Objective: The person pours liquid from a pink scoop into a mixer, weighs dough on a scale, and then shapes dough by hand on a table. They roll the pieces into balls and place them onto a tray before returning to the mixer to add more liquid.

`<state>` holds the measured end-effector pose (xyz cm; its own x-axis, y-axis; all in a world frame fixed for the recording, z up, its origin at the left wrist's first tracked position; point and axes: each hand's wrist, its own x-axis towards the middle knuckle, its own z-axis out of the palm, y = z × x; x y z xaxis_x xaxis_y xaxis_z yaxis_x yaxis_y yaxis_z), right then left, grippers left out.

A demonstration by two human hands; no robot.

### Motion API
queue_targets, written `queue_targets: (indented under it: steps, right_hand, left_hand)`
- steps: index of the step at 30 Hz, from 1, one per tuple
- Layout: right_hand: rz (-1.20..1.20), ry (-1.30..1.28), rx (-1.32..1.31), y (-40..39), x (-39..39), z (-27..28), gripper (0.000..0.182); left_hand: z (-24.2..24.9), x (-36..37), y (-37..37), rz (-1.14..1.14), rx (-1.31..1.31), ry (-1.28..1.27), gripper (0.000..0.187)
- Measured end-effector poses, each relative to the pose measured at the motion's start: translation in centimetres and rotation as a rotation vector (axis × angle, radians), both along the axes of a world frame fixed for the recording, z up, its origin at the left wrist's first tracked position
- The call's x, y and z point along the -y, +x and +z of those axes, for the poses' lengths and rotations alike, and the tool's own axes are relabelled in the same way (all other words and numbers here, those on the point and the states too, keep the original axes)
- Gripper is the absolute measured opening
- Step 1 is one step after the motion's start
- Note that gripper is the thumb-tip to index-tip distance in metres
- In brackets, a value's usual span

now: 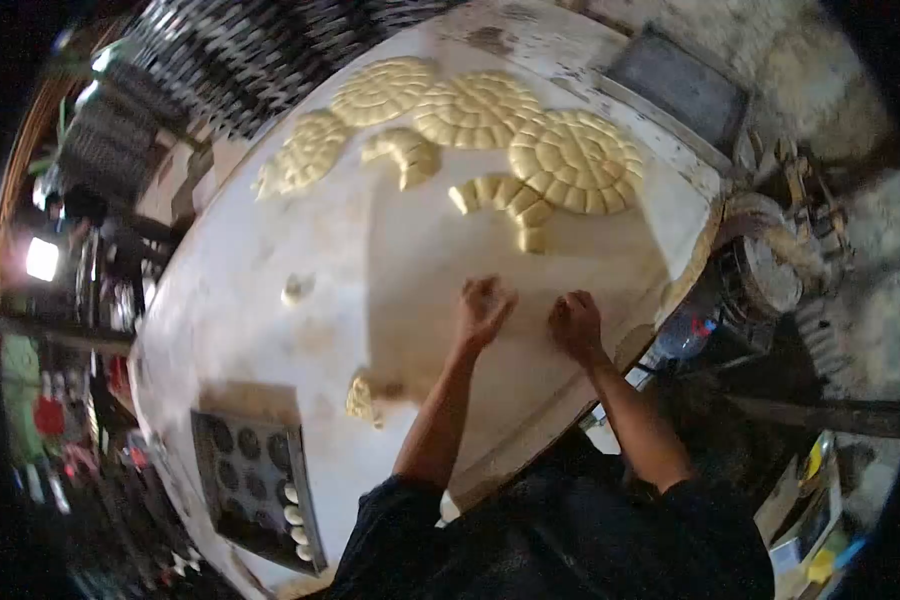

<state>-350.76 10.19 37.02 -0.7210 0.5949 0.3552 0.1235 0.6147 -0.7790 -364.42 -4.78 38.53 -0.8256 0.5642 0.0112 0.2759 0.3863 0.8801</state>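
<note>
Dim, cluttered workshop all around, with a bright lamp (42, 258) glowing far left and dark stacked racks (270, 50) at the far edge. Head view: pale, floury bench (270, 300) tilted across the middle. Far side of it covered with dough pieces (570, 160) laid in spiral rounds and short curved rows. Near left, a dark baking tray (255, 480) with round hollows, a few pale dough balls (295, 515) along its right edge. Small dough lump (362, 398) just beside the left forearm, another bit (295, 288) further left. Left hand (483, 308) and right hand (574, 322) side by side near the right edge of the bench, both curled and pressed down on the surface, fingers bent inward; cannot tell whether dough sits under them. Metal machinery (770, 270) to the right, off the bench.
</note>
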Motion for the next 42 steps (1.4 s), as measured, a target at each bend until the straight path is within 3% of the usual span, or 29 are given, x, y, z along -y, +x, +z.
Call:
queue_targets:
  steps: [1,2,3,5,6,9,11,12,13,15,16,17,19,22,24,26,27,28,29,31,32,36,38,40,42]
  right_hand:
    - [-0.097,-0.293,-0.036,0.3,-0.7,-0.7,0.007]
    - [0.014,0.186,-0.042,0.7,-1.4,1.1,0.008]
    - [0.000,0.178,-0.042,0.6,-1.6,1.4,0.008]
    - [0.063,0.198,0.022,0.5,-1.7,1.2,0.012]
    - [0.029,0.161,-0.011,0.4,-1.6,1.1,0.010]
    - [0.009,0.033,-0.027,0.6,-1.9,2.8,0.010]
    - [-0.022,0.012,-0.063,0.4,-1.8,2.4,0.010]
    - [-0.036,-0.004,-0.083,0.4,-1.6,2.3,0.012]
    - [-0.032,-0.005,-0.099,0.4,-1.2,2.1,0.012]
    - [-0.127,0.029,-0.073,0.3,-1.1,1.3,0.011]
    - [-0.129,0.155,-0.180,-0.3,-1.4,0.3,0.011]
    - [-0.074,0.048,-0.142,0.3,-1.4,1.5,0.010]
    - [0.011,-0.054,-0.105,0.7,-0.8,3.0,0.010]
    - [-0.041,-0.025,0.084,1.4,2.1,3.0,0.012]
    - [0.322,-0.046,0.408,2.2,6.8,3.3,0.039]
    - [0.644,0.338,-0.118,3.7,14.1,-1.0,0.035]
    - [0.658,0.112,0.080,5.3,18.5,0.8,0.033]
    - [0.657,-0.102,0.283,6.5,22.1,3.1,0.034]
    - [0.692,-0.066,0.291,6.7,23.1,2.4,0.034]
    - [0.498,-0.272,0.004,6.7,25.3,0.6,0.044]
    - [0.442,-0.455,0.001,6.8,25.3,2.5,0.044]
    - [0.188,-0.571,-0.158,6.2,18.2,0.7,0.034]
    - [0.118,-0.386,-0.109,6.9,14.9,4.1,0.024]
    - [0.545,0.447,0.184,8.2,8.4,-1.3,0.039]
    - [0.738,0.539,0.215,6.5,6.6,1.5,0.043]
  left_hand:
    - [0.8,-4.4,-1.4,0.140,-0.096,-0.142,0.058]
    - [1.7,-8.6,-2.3,0.290,-0.197,-0.271,0.061]
    - [1.4,-12.5,-2.5,0.275,-0.201,-0.277,0.061]
    - [0.7,-18.8,-2.5,0.441,-0.274,-0.597,0.068]
    - [0.3,-20.3,-2.5,0.422,-0.293,-0.611,0.068]
    - [-0.6,-22.3,-3.1,0.484,-0.160,-0.443,0.067]
    - [0.3,-22.3,-3.7,0.661,0.841,0.585,0.063]
    - [0.7,-20.2,-4.1,0.630,0.983,0.632,0.048]
    - [0.2,-17.6,-4.3,0.628,0.967,0.637,0.048]
    - [-2.2,-12.0,-4.3,0.220,0.899,0.397,0.037]
    - [-2.2,-8.8,-2.4,0.100,0.759,0.362,0.033]
    - [-2.1,-5.4,-0.3,-0.012,0.618,0.325,0.030]
    - [-1.4,1.6,3.0,-0.026,0.618,0.118,0.033]
    - [2.4,11.0,10.4,0.019,0.669,0.137,0.036]
    - [2.3,16.6,13.6,0.013,0.632,0.264,0.039]
    - [1.5,21.1,15.2,0.004,0.567,0.262,0.042]
    - [1.2,22.7,16.0,-0.025,0.516,0.237,0.045]
    - [2.0,24.2,16.6,-0.038,0.291,0.261,0.046]
    - [0.3,25.7,16.3,-0.003,0.281,0.297,0.046]
    - [-4.0,29.7,16.3,0.132,-0.005,0.278,0.042]
    - [4.0,30.7,18.7,0.376,0.027,0.183,0.031]
    - [-2.6,36.1,21.1,0.703,0.278,0.446,0.021]
    - [-3.9,37.5,22.5,0.781,0.281,0.535,0.019]
    - [-1.3,37.6,23.5,0.085,-0.784,-0.458,0.017]
    - [-0.2,37.2,20.9,0.213,-0.711,-0.555,0.017]
